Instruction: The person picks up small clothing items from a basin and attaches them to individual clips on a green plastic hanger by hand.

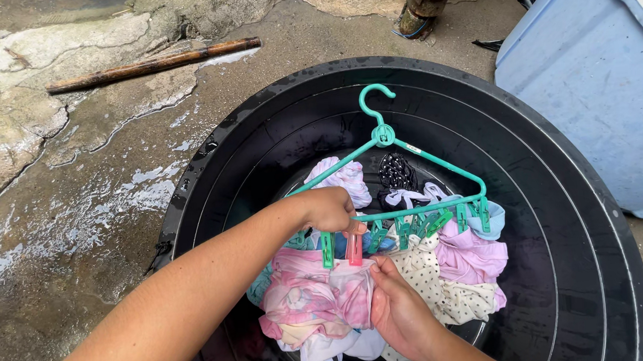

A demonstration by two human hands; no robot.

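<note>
A teal plastic hanger (410, 152) with several clips along its bottom bar lies over a heap of small wet clothes (448, 269) in a big black tub (563, 186). My left hand (329, 210) reaches across and pinches a pink clip (354, 247) on the bar, beside a green clip (327, 249). Just below it, my right hand (398, 311) grips a pink and white tie-dye garment (307, 298), holding its edge up toward that clip. A cream polka-dot cloth lies to the right of my right hand.
The tub sits on wet, cracked concrete ground (75, 220). A light blue plastic barrel (601, 78) stands at the right. A brown stick (155, 64) lies at the back left, and a post base (422, 4) stands at the top.
</note>
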